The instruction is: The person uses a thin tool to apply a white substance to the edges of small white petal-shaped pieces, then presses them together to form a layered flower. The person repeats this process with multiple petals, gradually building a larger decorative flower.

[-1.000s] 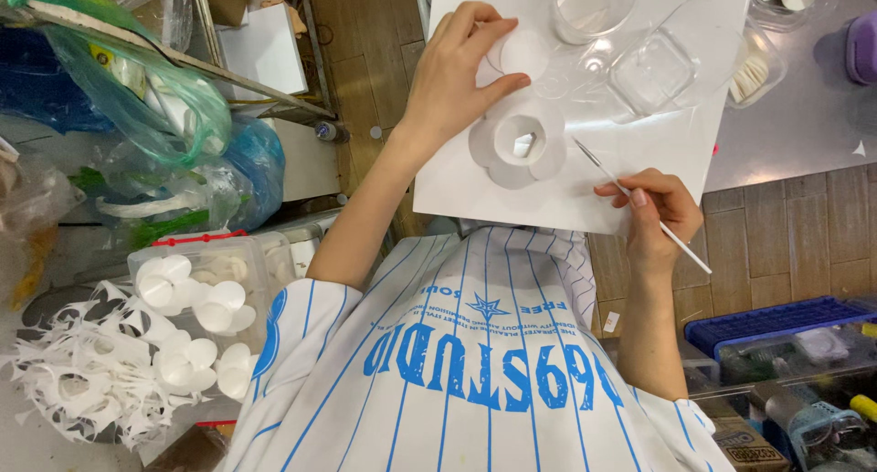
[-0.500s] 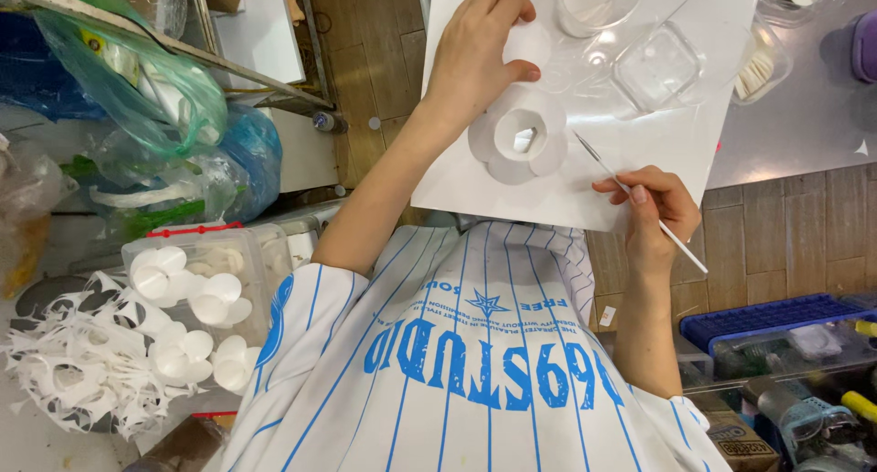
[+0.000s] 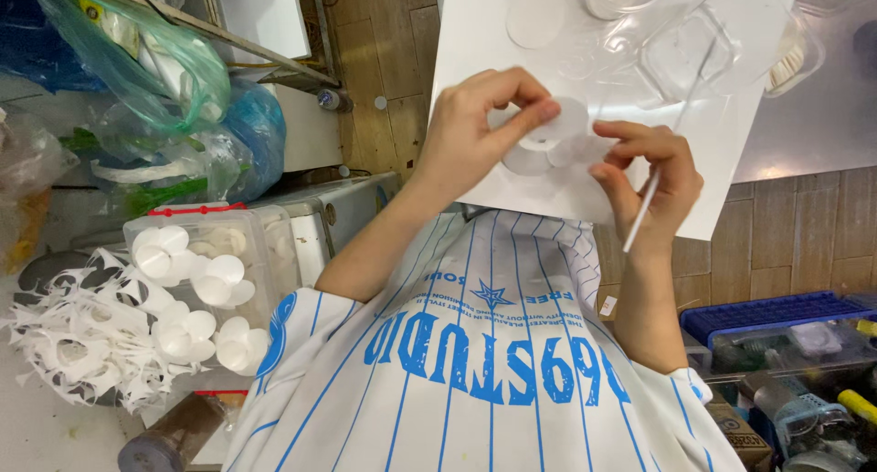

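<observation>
Head view: at the far left sits a clear box [image 3: 206, 280] of white paper circles. The left hand [image 3: 470, 129] pinches a white paper piece [image 3: 553, 134] over the white sheet's [image 3: 475, 33] near edge. The right hand [image 3: 653, 175] touches it too, fingers curled around a thin brush [image 3: 658, 175].

Bright even indoor light, soft shadows, glare on white sheet [image 3: 512, 116], sharp focus.
</observation>
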